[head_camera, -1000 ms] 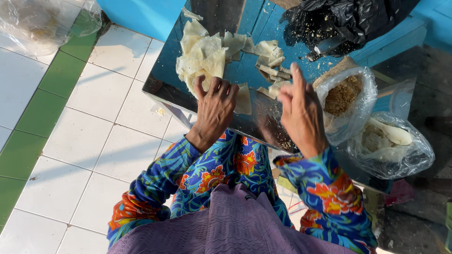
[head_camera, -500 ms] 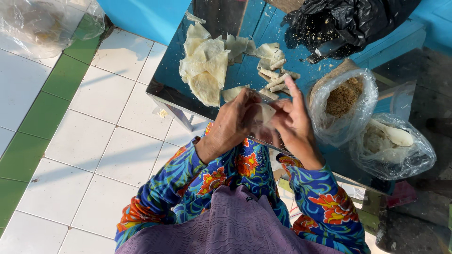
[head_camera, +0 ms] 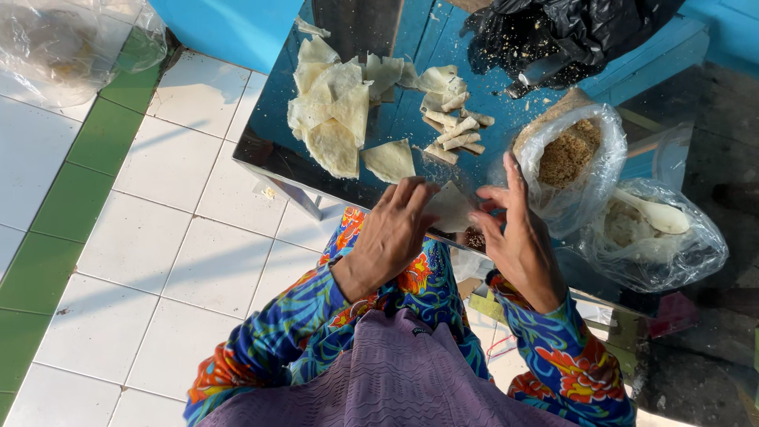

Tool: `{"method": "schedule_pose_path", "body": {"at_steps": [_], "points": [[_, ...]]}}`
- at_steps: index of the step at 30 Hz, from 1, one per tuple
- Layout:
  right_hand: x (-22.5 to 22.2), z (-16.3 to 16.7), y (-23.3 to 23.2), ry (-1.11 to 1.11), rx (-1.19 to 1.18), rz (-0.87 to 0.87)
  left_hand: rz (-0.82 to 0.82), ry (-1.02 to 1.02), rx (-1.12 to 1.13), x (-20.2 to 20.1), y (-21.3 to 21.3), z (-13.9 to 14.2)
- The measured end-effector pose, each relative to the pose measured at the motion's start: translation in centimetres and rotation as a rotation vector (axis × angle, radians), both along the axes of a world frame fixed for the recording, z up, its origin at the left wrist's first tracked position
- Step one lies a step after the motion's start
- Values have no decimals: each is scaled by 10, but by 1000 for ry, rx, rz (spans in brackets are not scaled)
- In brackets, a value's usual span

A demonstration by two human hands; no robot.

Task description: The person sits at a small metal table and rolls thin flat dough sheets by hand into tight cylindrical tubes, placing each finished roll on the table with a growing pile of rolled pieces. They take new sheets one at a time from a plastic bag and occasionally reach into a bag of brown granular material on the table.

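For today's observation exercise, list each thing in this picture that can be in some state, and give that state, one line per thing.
Left hand: on the wrapper, folding it.
Right hand: fingers spread, at the wrapper's other edge.
Wrapper: held between both hands, partly folded.
Flat wrappers: piled loosely, unfolded.
Rolled pieces: rolled shut, lying together.
Bag of brown filling: open.
Clear bag with spoon: open, spoon lying inside.
Black bag: crumpled.

Long sleeves [head_camera: 316,316] run down both arms to the wrists, bright blue with big orange and red flowers and green swirls. A ribbed purple cloth [head_camera: 387,379] drapes over the chest. Bare hands, no rings showing.
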State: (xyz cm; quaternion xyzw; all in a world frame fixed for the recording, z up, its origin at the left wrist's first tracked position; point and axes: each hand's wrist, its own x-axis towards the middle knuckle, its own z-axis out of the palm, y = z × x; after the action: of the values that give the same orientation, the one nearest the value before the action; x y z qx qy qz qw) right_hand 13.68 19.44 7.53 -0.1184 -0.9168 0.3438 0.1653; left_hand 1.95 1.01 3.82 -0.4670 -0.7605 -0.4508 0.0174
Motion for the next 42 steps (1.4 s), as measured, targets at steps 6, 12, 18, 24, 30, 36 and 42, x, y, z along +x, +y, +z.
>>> {"method": "schedule_pose_path", "body": {"at_steps": [6, 12, 18, 24, 30, 36, 42], "points": [[54, 14, 9, 63, 318, -191, -128, 429, -87, -12, -16, -19], [124, 4, 49, -76, 666, -553, -262, 452, -33, -25, -20, -33], [133, -7, 90, -211, 807, -554, -266, 406, -13, -24, -19, -40], [111, -12, 114, -291, 929, -419, -254, 385, 1, -23, -18, -39], [105, -28, 132, -342, 974, -380, -261, 377, 1, -23, -18, -38], [105, -22, 139, -333, 861, -353, -259, 385, -11, -22, -18, -36], [100, 16, 115, -315, 777, -373, -285, 372, 17, -24, -18, -36]]}}
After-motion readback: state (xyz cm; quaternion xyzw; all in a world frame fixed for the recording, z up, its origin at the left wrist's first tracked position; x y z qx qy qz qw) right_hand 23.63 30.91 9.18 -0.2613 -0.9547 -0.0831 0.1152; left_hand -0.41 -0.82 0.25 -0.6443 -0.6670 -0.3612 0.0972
